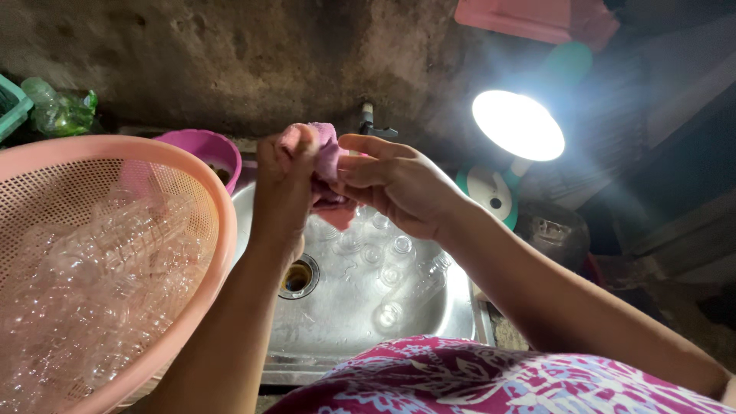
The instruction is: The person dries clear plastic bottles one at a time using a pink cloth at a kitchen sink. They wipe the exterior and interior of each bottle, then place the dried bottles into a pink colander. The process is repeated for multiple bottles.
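Note:
Both my hands are raised over a steel sink [429, 322]. My left hand [282, 188] is closed around a pink cloth [328, 157], gripping its upper part. My right hand [395, 184] meets it from the right, fingers pinching the same cloth. The cloth's lower end hangs down between the hands. In the sink below lie several clear plastic bottles [387, 261], next to the round drain [299, 277].
A pink perforated basket [218, 253] full of clear plastic bottles fills the left. Behind stand a purple bowl [207, 147], a tap [369, 119] on the rough wall and a green bottle [61, 111]. A bright lamp [517, 126] glares at the right.

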